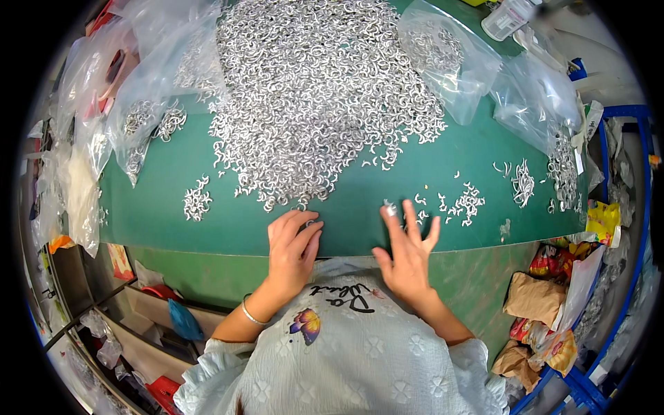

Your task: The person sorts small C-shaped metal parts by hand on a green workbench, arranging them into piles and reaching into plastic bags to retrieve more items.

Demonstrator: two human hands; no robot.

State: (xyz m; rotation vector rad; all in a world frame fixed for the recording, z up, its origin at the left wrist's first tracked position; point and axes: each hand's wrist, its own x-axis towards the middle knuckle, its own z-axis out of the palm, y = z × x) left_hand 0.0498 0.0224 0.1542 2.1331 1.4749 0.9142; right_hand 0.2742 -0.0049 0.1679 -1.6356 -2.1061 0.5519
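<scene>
A large heap of small silver crescent-shaped metal pieces (297, 104) covers the far middle of the green table (159, 221). At the near tip of the heap, my left hand (289, 249) rests with its fingers bent together around a small curved metal piece (310, 223), mostly hidden by the fingers. To the right, near the table's front edge, my right hand (408, 259) has its fingers spread, slightly blurred. Something whitish shows at its index fingertip; I cannot tell if it is a wrapping or a metal piece. A few loose crescents lie just beyond these fingers.
Small piles of crescents lie at the left (197, 199) and right (468, 202), with longer curved pieces (523, 184) farther right. Clear plastic bags (453, 62) flank the heap. A white bottle (508, 19) stands far right. Shelves, a blue frame (626, 277) and packets surround the table.
</scene>
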